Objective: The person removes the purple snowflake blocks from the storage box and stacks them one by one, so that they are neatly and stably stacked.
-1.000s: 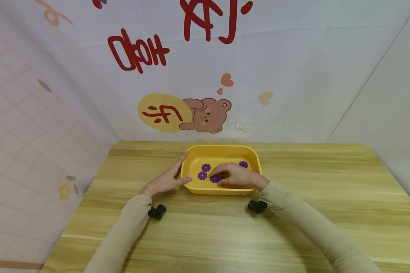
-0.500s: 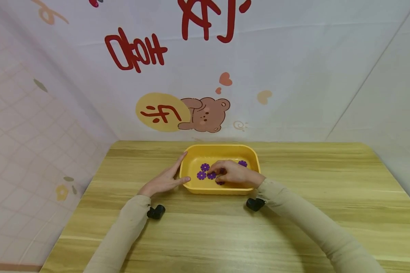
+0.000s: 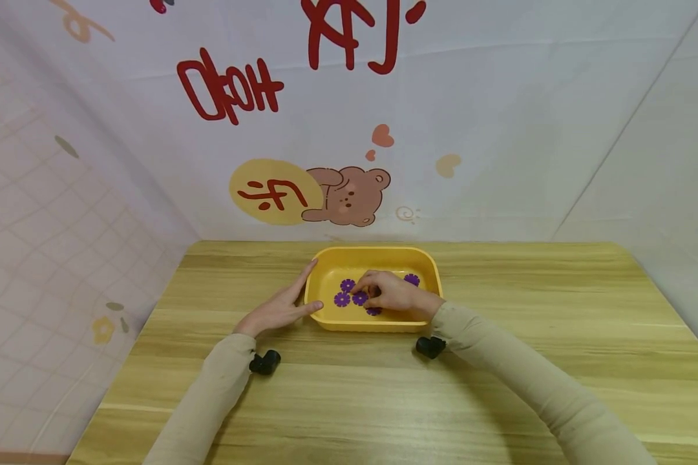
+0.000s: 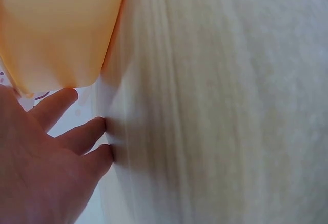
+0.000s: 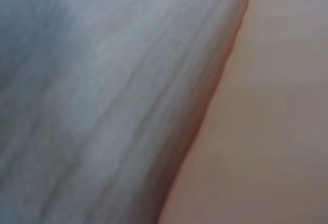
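Discs (image 3: 342, 302) in a tray (image 3: 374, 326) on the table (image 3: 349, 394), a backdrop (image 3: 500, 116) behind them

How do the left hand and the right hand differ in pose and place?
The left hand has its thumb and fingers spread; the right hand has its fingers bent. The left hand is at the side of the yellow tray, mostly outside; the right hand reaches inside, over purple pieces. Both emerge from beige sleeves.

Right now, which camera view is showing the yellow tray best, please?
The head view: there the yellow tray appears almost whole, with its inside visible. The left wrist view gives only one cropped part, near the left hand; the right wrist view has a blurred surface, probably the tray.
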Demonstrator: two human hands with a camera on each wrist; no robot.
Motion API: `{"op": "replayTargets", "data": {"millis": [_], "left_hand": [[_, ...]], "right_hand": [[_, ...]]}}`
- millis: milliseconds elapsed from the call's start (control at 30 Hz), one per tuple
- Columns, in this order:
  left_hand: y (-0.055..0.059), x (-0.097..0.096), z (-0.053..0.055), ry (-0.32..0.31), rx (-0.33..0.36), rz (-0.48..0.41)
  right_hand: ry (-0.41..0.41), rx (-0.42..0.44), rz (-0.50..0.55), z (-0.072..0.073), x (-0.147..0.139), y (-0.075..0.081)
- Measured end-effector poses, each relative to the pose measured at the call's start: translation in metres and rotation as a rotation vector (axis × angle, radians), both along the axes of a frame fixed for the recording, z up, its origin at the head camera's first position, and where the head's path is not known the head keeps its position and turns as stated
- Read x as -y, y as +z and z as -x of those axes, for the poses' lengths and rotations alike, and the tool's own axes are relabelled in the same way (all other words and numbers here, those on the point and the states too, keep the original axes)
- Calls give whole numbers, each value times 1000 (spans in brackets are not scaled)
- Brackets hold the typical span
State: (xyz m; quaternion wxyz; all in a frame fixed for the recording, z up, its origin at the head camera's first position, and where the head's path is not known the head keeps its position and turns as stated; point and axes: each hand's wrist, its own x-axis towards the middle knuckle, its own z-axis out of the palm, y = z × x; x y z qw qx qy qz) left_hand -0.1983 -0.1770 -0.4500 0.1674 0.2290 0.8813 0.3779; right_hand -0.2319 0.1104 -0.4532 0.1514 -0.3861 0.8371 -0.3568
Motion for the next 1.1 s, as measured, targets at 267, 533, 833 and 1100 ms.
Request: {"op": "replayTargets", "data": {"millis": [267, 533, 833, 1100], "left_hand": [[0, 0, 0, 6, 0, 11], [0, -1, 0, 5, -1, 9], [0, -1, 0, -3, 2, -12], [-1, 0, 1, -4, 6, -17]], "right_hand": [[-40, 6, -60, 0, 2, 0], [-68, 28, -75, -1, 3, 0], [-53, -38, -108, 0, 7, -3], [-51, -36, -129, -1, 9, -1]]}}
